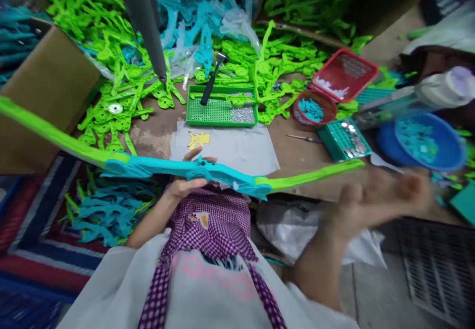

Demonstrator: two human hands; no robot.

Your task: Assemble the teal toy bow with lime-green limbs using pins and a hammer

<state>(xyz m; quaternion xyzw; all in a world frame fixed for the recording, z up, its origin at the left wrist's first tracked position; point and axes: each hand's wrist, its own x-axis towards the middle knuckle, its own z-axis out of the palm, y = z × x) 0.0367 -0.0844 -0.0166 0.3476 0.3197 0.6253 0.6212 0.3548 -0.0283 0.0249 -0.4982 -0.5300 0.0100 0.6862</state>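
A toy bow [156, 166] with a blue plastic middle and a bright green limb at each end lies crosswise above my lap. My left hand [187, 185] grips it near the centre, fingers behind and thumb in front. My right hand [382, 195] is held out past the bow's right green tip, apart from it. Motion smears its fingers, so whether it holds anything is unclear. On the bench behind the bow are a white sheet with a yellow cartoon figure [237, 146] and a green tray [208, 121] of small silvery parts, with a hammer [212, 81] across its edge.
A grey pointed power tool [143, 17] hangs over heaped green plastic parts [118, 91]. To the right stand a red tub [326, 120], a teal box [337, 148] of metal discs and a blue bowl [458, 143]. A cardboard box [48, 86] borders the left.
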